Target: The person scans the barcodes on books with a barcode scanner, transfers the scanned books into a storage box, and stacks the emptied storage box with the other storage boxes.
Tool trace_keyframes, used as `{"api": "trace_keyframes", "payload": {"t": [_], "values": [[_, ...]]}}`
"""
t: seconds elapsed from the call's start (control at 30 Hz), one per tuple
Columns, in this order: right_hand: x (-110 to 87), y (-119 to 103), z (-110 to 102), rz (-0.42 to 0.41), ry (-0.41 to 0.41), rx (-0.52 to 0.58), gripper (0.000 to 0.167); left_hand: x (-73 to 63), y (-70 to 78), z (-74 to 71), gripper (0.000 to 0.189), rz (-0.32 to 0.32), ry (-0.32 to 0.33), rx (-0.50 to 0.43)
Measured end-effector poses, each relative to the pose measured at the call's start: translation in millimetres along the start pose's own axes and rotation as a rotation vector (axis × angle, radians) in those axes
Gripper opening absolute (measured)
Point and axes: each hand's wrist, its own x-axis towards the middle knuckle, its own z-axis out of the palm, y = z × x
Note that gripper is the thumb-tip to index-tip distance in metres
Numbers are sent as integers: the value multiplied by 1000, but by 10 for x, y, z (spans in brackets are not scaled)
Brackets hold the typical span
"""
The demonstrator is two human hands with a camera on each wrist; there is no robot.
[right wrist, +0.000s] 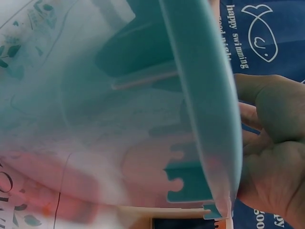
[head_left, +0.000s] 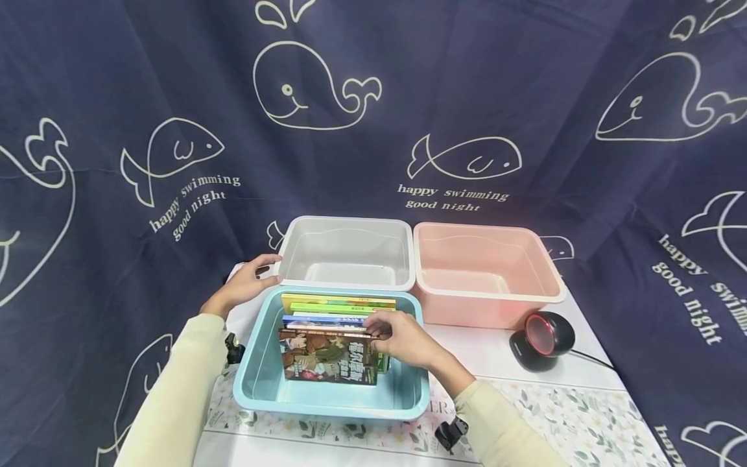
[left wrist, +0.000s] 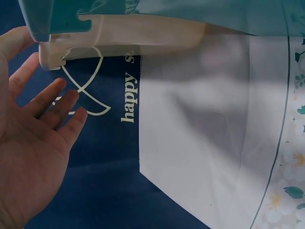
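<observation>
Inside the light-blue bin (head_left: 332,414) several books (head_left: 341,301) stand upright in a row, spines up. The front one is a dark brown comic-style book (head_left: 327,358) with its cover facing me. My right hand (head_left: 403,337) is at the row's top right corner, fingers over the top edges and thumb by the brown book; whether they pinch a book is unclear. In the right wrist view the blue bin's rim (right wrist: 205,95) hides those fingertips. With fingers extended, my left hand (head_left: 248,282) is at the left end of the grey bin (head_left: 341,285); its palm holds nothing.
A pink bin (head_left: 490,311) stands beside the grey one, behind the blue bin. To its right is a black round device (head_left: 551,334) with a red-ringed front and a cable. A navy whale-print curtain (head_left: 350,162) hangs behind the white, flower-patterned table (head_left: 560,402).
</observation>
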Motion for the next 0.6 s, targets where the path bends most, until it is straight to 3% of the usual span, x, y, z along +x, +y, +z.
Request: {"api": "trace_keyframes", "payload": {"t": [0.6], "values": [[21,15,5,4,-64,-36,31,-28,62,17,63,-28,-16,-15]]}}
